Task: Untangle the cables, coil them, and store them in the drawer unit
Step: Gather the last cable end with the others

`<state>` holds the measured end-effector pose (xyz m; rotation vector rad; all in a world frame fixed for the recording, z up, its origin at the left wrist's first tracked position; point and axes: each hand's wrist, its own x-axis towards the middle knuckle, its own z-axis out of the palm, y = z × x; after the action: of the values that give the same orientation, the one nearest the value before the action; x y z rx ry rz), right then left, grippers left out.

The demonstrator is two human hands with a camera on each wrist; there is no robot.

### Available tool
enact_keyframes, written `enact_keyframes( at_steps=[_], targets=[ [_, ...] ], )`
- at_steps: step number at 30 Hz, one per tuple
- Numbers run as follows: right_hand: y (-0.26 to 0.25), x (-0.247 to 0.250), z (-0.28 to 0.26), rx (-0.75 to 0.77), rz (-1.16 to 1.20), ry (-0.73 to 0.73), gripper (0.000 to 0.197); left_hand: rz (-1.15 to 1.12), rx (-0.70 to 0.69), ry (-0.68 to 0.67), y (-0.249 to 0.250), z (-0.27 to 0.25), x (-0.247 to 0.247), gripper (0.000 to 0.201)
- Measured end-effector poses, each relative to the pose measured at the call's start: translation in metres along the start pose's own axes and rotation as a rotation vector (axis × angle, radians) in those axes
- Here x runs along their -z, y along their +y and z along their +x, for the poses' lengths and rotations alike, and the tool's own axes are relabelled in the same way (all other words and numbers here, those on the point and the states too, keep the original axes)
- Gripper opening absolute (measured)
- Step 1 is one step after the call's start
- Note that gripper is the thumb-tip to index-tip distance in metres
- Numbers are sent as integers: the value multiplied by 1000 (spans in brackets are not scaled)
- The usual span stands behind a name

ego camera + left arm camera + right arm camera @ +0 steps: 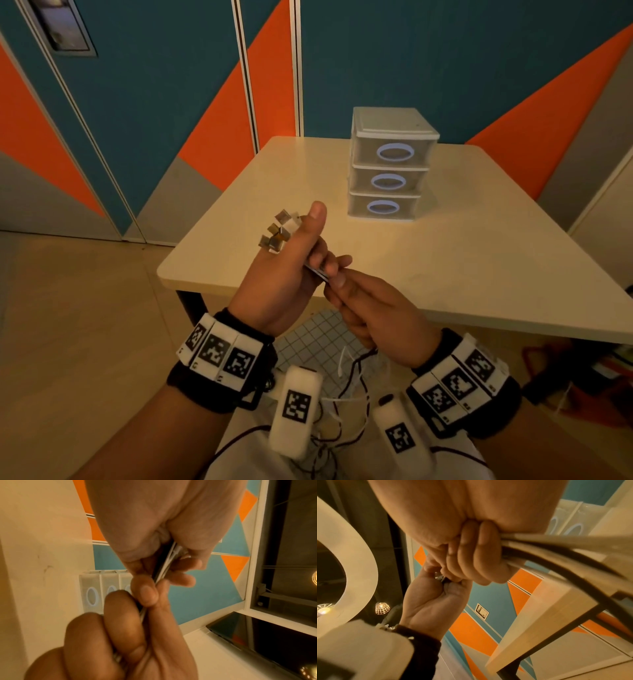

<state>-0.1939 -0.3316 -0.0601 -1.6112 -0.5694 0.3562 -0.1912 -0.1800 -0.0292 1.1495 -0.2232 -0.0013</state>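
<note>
In front of the table's near edge, my left hand (301, 253) grips a bundle of black and white cables (317, 272). Their metal plug ends (279, 231) stick out past its fingers. My right hand (342, 281) pinches the same bundle right behind the left hand. In the left wrist view the cables (164, 566) run from my left hand (171, 555) into the right hand's fingers (147, 593). From my right hand (467, 563) the cables (556, 550) trail off, and loose lengths (356, 377) hang down to my lap. The white three-drawer unit (390, 168) stands on the table with its drawers closed.
The beige table (462, 260) carries only the drawer unit (93, 595), towards its far side. Its edge (539, 615) is just ahead of my hands. A blue and orange panelled wall (154, 102) stands behind. Floor lies to the left.
</note>
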Motion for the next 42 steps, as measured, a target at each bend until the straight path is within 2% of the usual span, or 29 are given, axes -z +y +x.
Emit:
enact_keyframes(
  at_steps=[3, 6, 8, 11, 14, 20, 28, 33, 35, 37, 38, 39, 40, 42],
  targets=[
    [5, -5, -1, -37, 31, -41, 42, 77, 25, 12, -1, 1, -7, 55],
    [14, -6, -4, -110, -17, -140, 52, -60, 24, 35, 5, 2, -8, 50],
    [21, -4, -9, -142, 50, -174, 50, -169, 57, 22, 11, 3, -3, 46],
    [29, 4, -18, -132, -31, -133, 44, -124, 81, -1, 12, -1, -1, 46],
    [35, 19, -27, -123, -162, -137, 42, -35, 8, 20, 12, -6, -2, 46],
    [53, 38, -38, -25, -306, -149, 39, -25, -104, 118, 29, -4, 5, 46],
    [116, 36, -54, -204, -380, -157, 41, -9, -220, 211, 49, -9, 23, 48],
    [87, 41, -40, -341, -488, -286, 39, 23, -216, 164, 45, -10, 13, 48],
    [66, 47, -35, -295, -532, -286, 24, 18, -209, 140, 45, -10, 10, 47],
    [38, 40, -24, -139, -425, -214, 56, 22, -210, 86, 38, -9, 1, 45],
    [24, 32, -15, -49, -317, -193, 64, 32, -210, 63, 33, -9, -7, 46],
    [10, 22, -7, 26, -194, -203, 63, 51, -205, 48, 27, -10, -15, 46],
    [1, 12, 1, 63, -84, -215, 53, 78, -201, 43, 21, -12, -22, 47],
    [-15, -5, 14, 49, 6, -227, 21, 140, -200, 41, 16, -13, -29, 49]
  ],
)
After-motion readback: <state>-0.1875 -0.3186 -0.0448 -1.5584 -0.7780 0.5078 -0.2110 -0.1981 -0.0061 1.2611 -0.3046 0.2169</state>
